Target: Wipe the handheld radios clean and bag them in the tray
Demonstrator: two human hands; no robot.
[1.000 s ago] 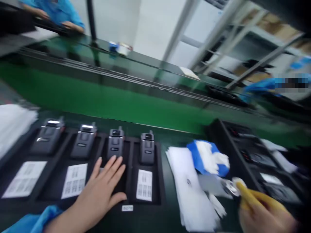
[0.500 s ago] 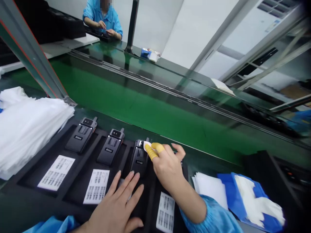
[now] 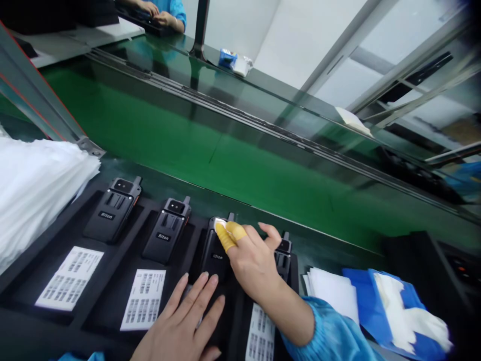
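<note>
Four-slot-style black tray holds several dark two-way radios marked "Riton", camera side up. My right hand wears yellow finger covers on two fingers. It pinches a small white wiping cloth and presses it on the camera end of the third radio. Spread flat, my left hand rests at that radio's lower end and covers part of the slot. To the left lie the second radio and the first radio. A fourth radio is partly hidden behind my right hand.
White barcode labels lie in the slots. White sheets are stacked at left. At right sit folded white cloths and a blue packet. Beyond runs a green belt; a co-worker's hands are across it.
The white cloth has moved leftward over the third radio's camera end, still in my right hand. My left hand stays spread nearby. The camera view has tilted downward and shifted.
</note>
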